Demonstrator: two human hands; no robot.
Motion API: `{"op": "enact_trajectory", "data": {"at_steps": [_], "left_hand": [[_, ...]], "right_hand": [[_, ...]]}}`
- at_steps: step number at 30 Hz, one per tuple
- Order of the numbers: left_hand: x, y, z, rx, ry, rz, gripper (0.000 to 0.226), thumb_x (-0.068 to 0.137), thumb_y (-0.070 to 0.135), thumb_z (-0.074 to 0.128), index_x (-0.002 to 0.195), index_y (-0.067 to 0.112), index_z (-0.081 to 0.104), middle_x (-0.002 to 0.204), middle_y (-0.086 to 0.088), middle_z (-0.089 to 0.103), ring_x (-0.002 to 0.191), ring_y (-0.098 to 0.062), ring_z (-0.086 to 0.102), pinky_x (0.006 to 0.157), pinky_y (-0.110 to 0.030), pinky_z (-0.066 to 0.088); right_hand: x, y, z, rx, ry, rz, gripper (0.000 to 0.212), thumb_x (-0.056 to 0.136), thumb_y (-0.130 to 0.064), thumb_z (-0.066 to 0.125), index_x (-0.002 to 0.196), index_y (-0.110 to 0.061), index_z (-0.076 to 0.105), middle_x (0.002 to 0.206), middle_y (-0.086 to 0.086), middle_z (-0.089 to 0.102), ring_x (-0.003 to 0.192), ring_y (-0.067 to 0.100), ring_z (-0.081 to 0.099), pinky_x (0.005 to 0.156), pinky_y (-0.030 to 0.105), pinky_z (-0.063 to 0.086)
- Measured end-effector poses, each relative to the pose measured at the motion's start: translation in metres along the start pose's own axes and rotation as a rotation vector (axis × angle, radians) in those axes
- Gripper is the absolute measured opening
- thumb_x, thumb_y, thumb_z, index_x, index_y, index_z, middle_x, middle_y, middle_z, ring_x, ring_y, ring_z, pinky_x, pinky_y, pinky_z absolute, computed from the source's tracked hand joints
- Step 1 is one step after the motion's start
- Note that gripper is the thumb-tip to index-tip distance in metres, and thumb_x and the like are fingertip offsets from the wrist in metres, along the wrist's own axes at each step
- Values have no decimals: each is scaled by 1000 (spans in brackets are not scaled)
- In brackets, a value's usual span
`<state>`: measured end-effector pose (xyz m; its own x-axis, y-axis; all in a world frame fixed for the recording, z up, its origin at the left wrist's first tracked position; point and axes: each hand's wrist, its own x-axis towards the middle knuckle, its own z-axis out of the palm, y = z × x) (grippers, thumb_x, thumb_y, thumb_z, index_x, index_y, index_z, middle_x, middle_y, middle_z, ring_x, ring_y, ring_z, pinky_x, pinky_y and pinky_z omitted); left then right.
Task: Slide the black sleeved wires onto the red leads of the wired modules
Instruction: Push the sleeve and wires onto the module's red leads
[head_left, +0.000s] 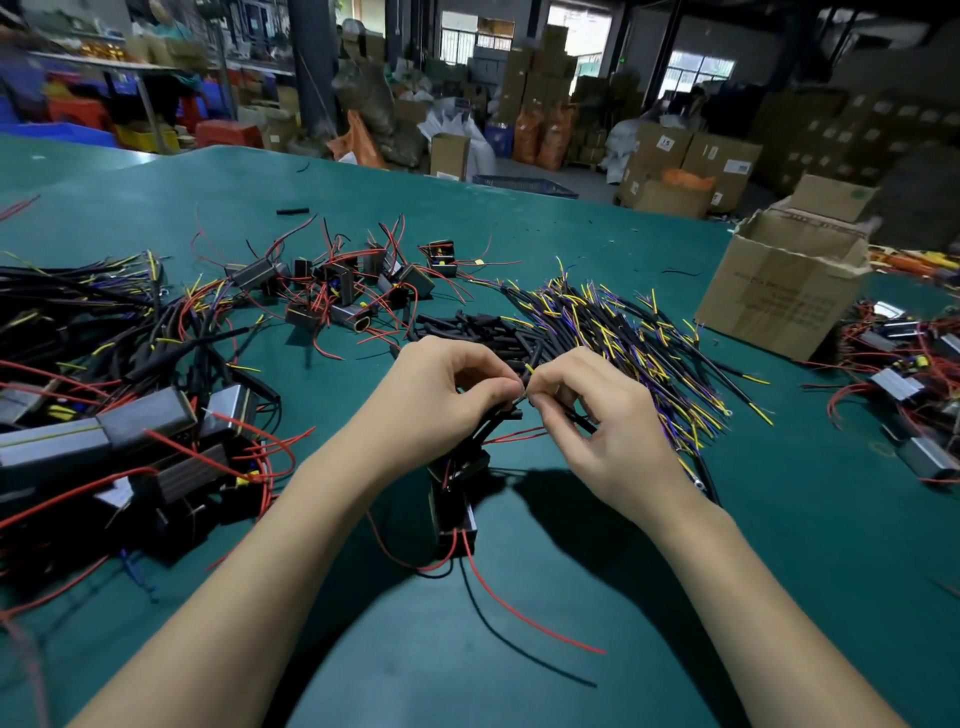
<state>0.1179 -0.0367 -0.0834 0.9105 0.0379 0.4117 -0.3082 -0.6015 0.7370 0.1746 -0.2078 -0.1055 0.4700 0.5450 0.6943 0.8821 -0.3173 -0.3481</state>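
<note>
Pinching a black sleeved wire (576, 415) between both hands, cardboard box (779, 296) nearby.

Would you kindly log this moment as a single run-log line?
left hand pinches lead | right hand pinches black sleeved wire | wired module hangs below | sleeve not yet on

Both bare forearms reach forward from the lower corners and converge above the wired module (453, 512), which hangs just below the hands. The left hand (441, 395) sits up and to the left of the module, wrist bent, fingers curled, thumb and forefinger pinched together at their tips. The right hand (597, 415) sits up and to the right of it, knuckles raised, fingers curled inward, thumb and forefinger likewise pinching. The two pinches nearly touch directly above the module.
</note>
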Motion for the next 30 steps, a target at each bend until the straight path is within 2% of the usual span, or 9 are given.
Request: {"op": "enact_trajectory", "data": {"at_steps": [5,9,14,18,20,22,23,27,30], "left_hand": [[-1,2,1,43,-10,-15,18,89,16,63,74,25,64,65,13,62,58,2,50,60,-10,37],[-1,4,6,4,-41,-60,16,93,16,58,77,21,61,68,6,62,60,-6,49,63,-19,40],[1,4,-1,-188,-157,-190,19,94,16,57,76,20,63,56,11,59,50,2,45,53,-10,36],[0,4,-7,-304,-189,-227,16,93,16,59,78,17,66,53,12,59,45,4,43,46,-5,32],[0,4,-6,-286,-153,-191,12,91,13,61,80,13,66,58,9,62,51,1,49,54,-11,39],[1,3,-2,-183,-81,-93,8,90,11,62,84,9,65,67,1,65,61,-10,56,66,-25,48],[0,3,-1,-118,-48,-36,7,90,12,61,84,10,64,71,-1,66,65,-11,57,69,-28,48],[-3,4,-1,55,-18,140,5,87,13,66,85,11,70,72,7,66,64,-1,54,64,-9,38],[-3,2,-1,131,-29,186,4,82,12,72,86,11,71,78,-1,67,66,-4,55,64,-6,37]], "right_hand": [[0,-3,-1,-53,-14,-54,4,90,-5,60,91,-9,62,88,-5,52,76,10,48,64,37,47],[0,-6,-5,-59,-20,-68,3,89,-3,60,88,-6,62,85,-2,53,73,14,49,62,40,47],[0,-13,-3,-85,-19,-112,5,89,-3,58,86,-2,62,84,5,56,70,26,54,60,42,48],[0,-14,0,-38,22,-87,2,87,-2,61,87,-3,63,85,4,58,71,20,55,62,39,49],[-1,-12,1,-13,28,-53,4,86,-3,63,87,-6,63,85,0,56,74,14,53,64,36,49],[-1,-10,1,9,30,-7,5,85,-5,63,86,-10,62,83,-5,54,73,10,50,63,32,47],[-1,-9,2,19,32,15,6,85,-6,62,85,-12,61,82,-7,53,72,10,50,62,30,45],[-1,-3,2,22,42,63,6,84,-6,63,84,-12,62,79,-7,53,69,10,49,63,23,39],[-2,-1,2,18,38,69,7,85,-6,63,85,-13,62,79,-8,52,70,7,48,65,23,40]]}}
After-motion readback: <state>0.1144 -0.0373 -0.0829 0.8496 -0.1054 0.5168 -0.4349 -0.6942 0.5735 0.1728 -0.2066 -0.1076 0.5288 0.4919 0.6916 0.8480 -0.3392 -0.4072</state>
